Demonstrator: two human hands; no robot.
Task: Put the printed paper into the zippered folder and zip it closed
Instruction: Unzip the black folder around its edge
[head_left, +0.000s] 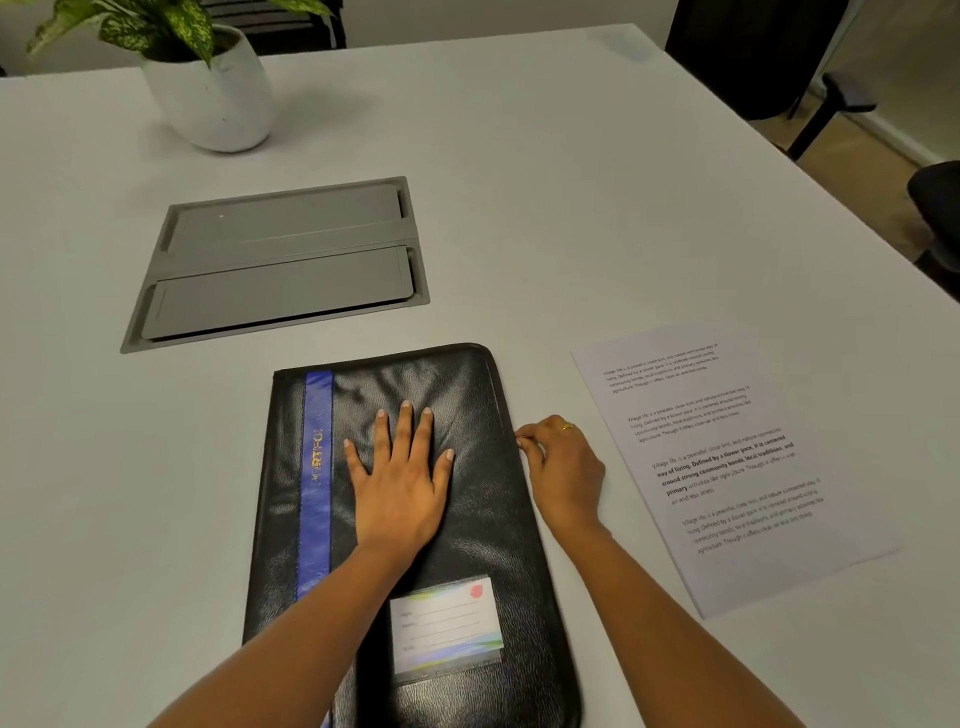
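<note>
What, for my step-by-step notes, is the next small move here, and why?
Probably start unzipping the zippered folder along its right edge. It lies closed, the left hand presses flat on its cover, the right hand pinches at that edge, and the printed paper lies beside it on the table, not yet inside.

- Black leather-look zippered folder (483, 519) with a blue stripe and label card, lying flat, cover down, on the white table (571, 208)
- Printed paper (727, 467), text up, flat just right of it
</note>
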